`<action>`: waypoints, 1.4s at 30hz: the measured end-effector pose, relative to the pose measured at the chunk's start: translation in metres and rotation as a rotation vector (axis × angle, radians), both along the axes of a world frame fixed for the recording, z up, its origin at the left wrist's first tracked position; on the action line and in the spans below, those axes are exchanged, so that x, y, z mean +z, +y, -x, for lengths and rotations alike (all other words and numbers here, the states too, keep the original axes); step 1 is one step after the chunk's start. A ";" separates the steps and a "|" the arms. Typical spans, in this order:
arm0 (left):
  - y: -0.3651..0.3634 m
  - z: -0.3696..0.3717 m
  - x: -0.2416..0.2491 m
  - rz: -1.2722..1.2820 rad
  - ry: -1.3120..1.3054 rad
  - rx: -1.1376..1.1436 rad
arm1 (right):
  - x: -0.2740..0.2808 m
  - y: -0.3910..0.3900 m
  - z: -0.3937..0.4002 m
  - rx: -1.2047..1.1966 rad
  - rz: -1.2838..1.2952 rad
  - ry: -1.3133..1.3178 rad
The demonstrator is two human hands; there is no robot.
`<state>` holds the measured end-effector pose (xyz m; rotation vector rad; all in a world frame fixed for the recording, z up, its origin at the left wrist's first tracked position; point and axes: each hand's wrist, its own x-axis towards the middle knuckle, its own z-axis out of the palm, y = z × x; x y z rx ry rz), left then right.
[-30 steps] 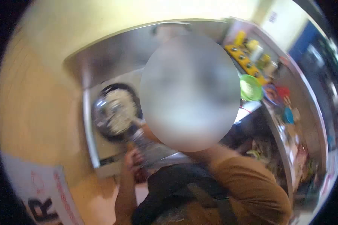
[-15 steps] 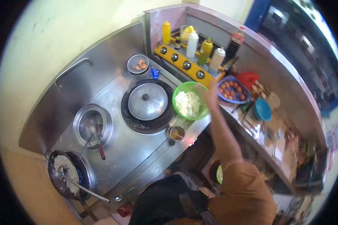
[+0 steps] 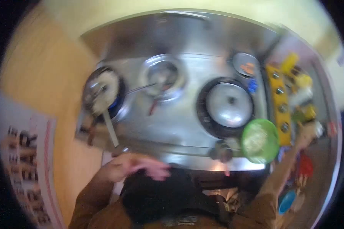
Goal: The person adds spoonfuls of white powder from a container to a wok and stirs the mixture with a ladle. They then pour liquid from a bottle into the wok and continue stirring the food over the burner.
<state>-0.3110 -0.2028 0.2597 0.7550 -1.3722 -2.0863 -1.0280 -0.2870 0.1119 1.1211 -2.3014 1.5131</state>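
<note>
My right hand (image 3: 306,134) reaches to the condiments on the right. Its blurred fingers are closed around the body of a pale squeeze bottle (image 3: 318,129) with a white top. An olive-coloured squeeze bottle (image 3: 309,113) and a white squeeze bottle (image 3: 301,97) stand beside it. My left hand (image 3: 147,166) is held in front of the dark apron, fingers stretched out, with nothing in it. Nearer my right forearm sits a green bowl (image 3: 270,143) of pale shredded food. Motion blur softens the whole view.
A lidded wok (image 3: 229,105) sits on the middle burner. At left, another wok (image 3: 90,91) holds white food and a long-handled ladle (image 3: 111,128). Between them stands a metal pot (image 3: 162,78) with utensils. A small metal cup (image 3: 221,150) is near the counter edge.
The view has swung left. My right hand has moved from beside the green bowl to the pale squeeze bottle and taken hold of it. My left hand has come into view.
</note>
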 end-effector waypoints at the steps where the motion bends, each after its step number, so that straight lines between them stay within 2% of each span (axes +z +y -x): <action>1: -0.010 0.023 0.027 0.162 0.208 -0.051 | 0.005 0.005 -0.013 0.090 0.084 -0.002; 3: -0.015 0.051 0.060 0.341 0.522 -0.184 | 0.014 0.008 -0.052 0.294 0.129 -0.024; 6: -0.003 0.051 0.091 0.512 0.786 -0.346 | -0.005 -0.006 -0.119 0.571 -0.060 0.048; 8: 0.013 0.019 0.093 0.587 0.840 -0.396 | 0.068 -0.007 -0.314 0.630 -0.355 0.088; 9: 0.021 -0.006 0.090 0.629 0.848 -0.405 | 0.084 -0.013 -0.377 0.739 -0.435 0.187; 12: 0.028 -0.100 0.069 0.729 0.741 -0.311 | 0.129 -0.030 -0.556 0.983 -0.614 0.356; 13: 0.025 -0.136 0.056 0.755 0.652 -0.235 | 0.128 -0.039 -0.601 1.053 -0.581 0.417; 14: 0.020 -0.171 0.037 0.785 0.466 -0.067 | 0.121 -0.052 -0.639 1.146 -0.528 0.562; 15: 0.017 -0.202 0.010 0.844 0.178 0.207 | 0.132 -0.061 -0.687 1.160 -0.591 0.668; 16: 0.019 -0.223 -0.034 0.783 -0.142 0.491 | 0.130 -0.073 -0.724 1.146 -0.693 0.817; 17: 0.024 -0.232 -0.106 0.490 -0.495 0.920 | 0.127 -0.087 -0.768 1.117 -0.816 0.926; 18: 0.023 -0.245 -0.166 -0.037 -0.566 1.055 | 0.127 -0.098 -0.809 1.092 -0.916 0.999; 19: 0.022 -0.254 -0.201 -0.272 -0.433 1.054 | 0.117 -0.113 -0.835 1.116 -0.902 1.088; 20: 0.020 -0.261 -0.216 -0.498 -0.296 1.039 | 0.115 -0.125 -0.864 1.094 -0.998 1.167; 21: 0.011 -0.271 -0.204 -0.620 -0.151 0.903 | 0.113 -0.133 -0.892 1.072 -1.099 1.243; 23: -0.012 -0.289 -0.170 -0.855 0.140 0.616 | 0.106 -0.134 -0.932 1.032 -1.153 1.282; 26: -0.034 -0.298 -0.206 -0.572 0.219 0.859 | 0.089 -0.150 -0.964 1.010 -1.195 1.296; 27: -0.036 -0.305 -0.200 -0.532 0.062 0.916 | 0.080 -0.150 -0.970 1.021 -1.211 1.293; 31: -0.033 -0.318 -0.210 -0.851 -0.026 0.583 | 0.063 -0.159 -0.975 0.983 -1.190 1.197; 34: -0.018 -0.311 -0.217 -0.760 -0.032 0.360 | 0.057 -0.159 -0.964 1.002 -1.139 1.126; 37: -0.009 -0.320 -0.225 -0.494 -0.093 0.075 | 0.063 -0.154 -0.958 1.090 -1.079 1.100; 40: 0.029 -0.349 -0.244 -0.191 -0.027 -0.038 | 0.066 -0.148 -0.971 1.127 -1.056 1.198; 41: 0.039 -0.371 -0.209 -0.133 -0.135 -0.068 | 0.064 -0.147 -0.978 1.122 -1.046 1.248; 42: 0.051 -0.390 -0.199 -0.142 -0.152 -0.069 | 0.064 -0.146 -0.983 1.115 -1.034 1.301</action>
